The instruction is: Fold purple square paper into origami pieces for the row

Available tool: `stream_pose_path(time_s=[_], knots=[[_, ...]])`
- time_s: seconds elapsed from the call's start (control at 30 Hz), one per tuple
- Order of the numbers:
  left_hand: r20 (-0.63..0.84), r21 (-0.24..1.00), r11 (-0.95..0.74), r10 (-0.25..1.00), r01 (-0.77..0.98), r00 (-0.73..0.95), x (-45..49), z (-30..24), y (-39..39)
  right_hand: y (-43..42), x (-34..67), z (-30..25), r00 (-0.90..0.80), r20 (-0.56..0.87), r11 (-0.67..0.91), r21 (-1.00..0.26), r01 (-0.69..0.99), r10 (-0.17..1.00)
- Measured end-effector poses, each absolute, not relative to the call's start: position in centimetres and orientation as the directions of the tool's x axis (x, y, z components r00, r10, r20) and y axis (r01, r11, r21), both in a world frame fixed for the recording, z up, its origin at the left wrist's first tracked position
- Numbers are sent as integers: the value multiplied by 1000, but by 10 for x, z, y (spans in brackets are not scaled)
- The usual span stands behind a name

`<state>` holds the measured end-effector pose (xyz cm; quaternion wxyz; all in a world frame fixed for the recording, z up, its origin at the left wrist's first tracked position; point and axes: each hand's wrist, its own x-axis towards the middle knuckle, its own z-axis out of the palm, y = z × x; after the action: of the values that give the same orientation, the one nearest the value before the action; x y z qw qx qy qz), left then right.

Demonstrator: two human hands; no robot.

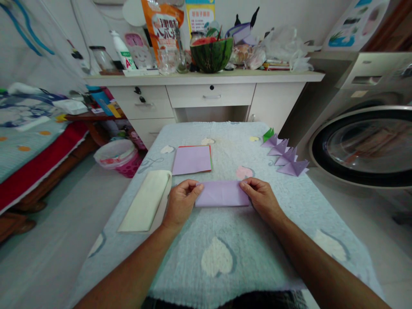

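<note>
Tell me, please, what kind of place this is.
Most likely a room in a home. A bed stands at the left, a washing machine at the right, and a desk at the back bears a cut watermelon. The left hand and right hand hold a folded purple paper on the table.

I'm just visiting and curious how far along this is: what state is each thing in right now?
Paper: folded into a strip, lying flat, pinched at its ends by the left hand and right hand.
Stack: unfolded sheets, lying flat.
Purple shapes: folded into points, set in a row.
Watermelon: cut open.
Drawer: shut.
Washer door: shut.
</note>
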<state>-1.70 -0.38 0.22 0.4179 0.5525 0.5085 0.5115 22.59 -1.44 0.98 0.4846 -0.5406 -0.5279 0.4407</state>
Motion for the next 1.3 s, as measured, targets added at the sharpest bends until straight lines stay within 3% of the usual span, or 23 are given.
stream_pose_path(time_s=[1.3], knots=[[166, 966, -162, 986, 203, 2, -20, -1, -3, -14, 228, 8, 38, 55, 50, -990, 133, 998]])
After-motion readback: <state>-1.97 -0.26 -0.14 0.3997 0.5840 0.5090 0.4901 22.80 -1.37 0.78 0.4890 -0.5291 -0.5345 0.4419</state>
